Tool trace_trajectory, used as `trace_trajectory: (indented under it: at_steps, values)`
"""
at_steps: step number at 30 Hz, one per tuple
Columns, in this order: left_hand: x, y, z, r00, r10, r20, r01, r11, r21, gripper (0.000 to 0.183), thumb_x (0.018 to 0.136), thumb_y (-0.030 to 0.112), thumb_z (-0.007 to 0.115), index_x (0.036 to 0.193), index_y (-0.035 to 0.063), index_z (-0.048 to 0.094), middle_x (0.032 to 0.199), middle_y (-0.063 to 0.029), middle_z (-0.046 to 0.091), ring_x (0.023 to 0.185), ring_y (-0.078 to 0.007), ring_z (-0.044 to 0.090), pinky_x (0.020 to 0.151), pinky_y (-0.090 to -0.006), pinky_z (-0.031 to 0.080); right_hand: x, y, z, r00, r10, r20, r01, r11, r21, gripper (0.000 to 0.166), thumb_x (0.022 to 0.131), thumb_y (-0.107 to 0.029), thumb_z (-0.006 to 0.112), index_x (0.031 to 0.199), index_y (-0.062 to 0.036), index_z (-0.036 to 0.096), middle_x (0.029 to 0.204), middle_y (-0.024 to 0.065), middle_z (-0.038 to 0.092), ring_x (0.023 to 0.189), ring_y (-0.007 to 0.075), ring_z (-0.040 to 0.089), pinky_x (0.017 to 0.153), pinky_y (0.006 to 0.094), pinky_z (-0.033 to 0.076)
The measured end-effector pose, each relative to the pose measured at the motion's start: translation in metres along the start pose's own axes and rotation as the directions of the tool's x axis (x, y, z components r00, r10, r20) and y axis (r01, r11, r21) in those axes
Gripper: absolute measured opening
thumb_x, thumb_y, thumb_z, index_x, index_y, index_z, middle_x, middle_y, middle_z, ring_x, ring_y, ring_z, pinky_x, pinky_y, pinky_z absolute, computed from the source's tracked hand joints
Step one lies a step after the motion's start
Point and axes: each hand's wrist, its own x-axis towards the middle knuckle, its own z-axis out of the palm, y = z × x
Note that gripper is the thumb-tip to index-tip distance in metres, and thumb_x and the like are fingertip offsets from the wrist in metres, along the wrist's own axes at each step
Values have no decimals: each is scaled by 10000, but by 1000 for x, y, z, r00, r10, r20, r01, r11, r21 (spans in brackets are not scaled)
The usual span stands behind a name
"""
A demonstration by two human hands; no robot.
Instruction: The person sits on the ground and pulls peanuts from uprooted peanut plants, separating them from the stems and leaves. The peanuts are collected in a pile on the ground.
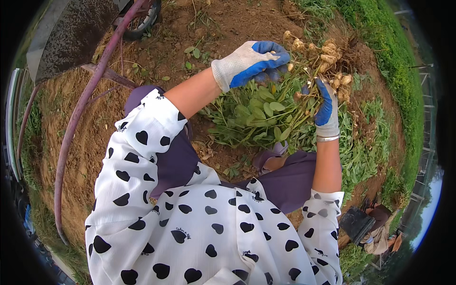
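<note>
My left hand (262, 64), in a white knit glove with blue coating, is at upper centre with its fingers curled round a peanut pod (273, 52), only partly visible. To its right, my right hand (326, 105), gloved alike and with a silver bangle at the wrist, grips the stems of an uprooted peanut plant near the roots. Clusters of pale peanut pods (329, 53) hang among the roots above my right hand. The leafy tops (262, 110) spread below and between both hands, over my lower legs.
A wheelbarrow with a rusty metal tray (76, 35) and pink tubular frame (73, 123) stands at left, its wheel (144, 21) behind. More pulled plants (363, 153) lie at right on brown soil (235, 21). A person (379, 228) is at lower right beside a black bucket (356, 224).
</note>
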Motion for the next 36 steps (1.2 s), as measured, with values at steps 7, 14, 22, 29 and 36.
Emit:
trace_trajectory:
  at_steps: [7, 14, 22, 29, 36]
  values:
    - [-6, 13, -16, 947, 208, 244, -275, 138, 951, 345, 810, 218, 625, 1141, 137, 581, 1043, -105, 621, 938, -274, 604, 842, -368, 483, -14, -24, 16, 997, -70, 25, 74, 944, -322, 264, 930, -99, 473, 1140, -1, 600, 1145, 96, 604, 1029, 168, 567, 906, 294, 430]
    - [-24, 34, -23, 977, -165, 135, -154, -109, 982, 374, 800, 219, 625, 1164, 142, 590, 1047, -103, 640, 952, -270, 613, 841, -364, 484, -7, 9, -10, 976, -151, 156, 216, 762, -611, 256, 892, -31, 485, 1113, -19, 615, 1123, 133, 607, 1033, 214, 575, 913, 318, 437]
    - [-49, 23, -76, 996, -17, 82, -14, 932, 362, 282, 915, 297, 541, 1060, 60, 594, 840, -35, 642, 714, -83, 605, 508, -206, 467, 7, -31, -13, 973, 23, -230, 60, 935, 349, 232, 898, -164, 544, 1055, 2, 586, 1000, 113, 620, 887, 207, 617, 767, 323, 547]
    - [-3, -44, -52, 974, -188, -126, 147, 949, -279, 304, 908, 315, 559, 993, 24, 577, 874, -79, 628, 674, -100, 615, 450, -164, 482, -2, -47, -5, 986, 54, -156, 26, 883, 470, 241, 884, -124, 539, 1072, 25, 564, 996, 137, 617, 875, 238, 627, 741, 342, 565]
    - [9, -34, -27, 975, -218, -35, 189, 908, -375, 684, 834, 662, 434, 1040, 21, 554, 763, -48, 583, 562, -84, 553, 397, -180, 425, -7, -33, -4, 986, -4, -165, 60, 941, 332, 355, 871, -163, 538, 1132, 76, 523, 1058, 186, 609, 914, 285, 630, 778, 382, 560]
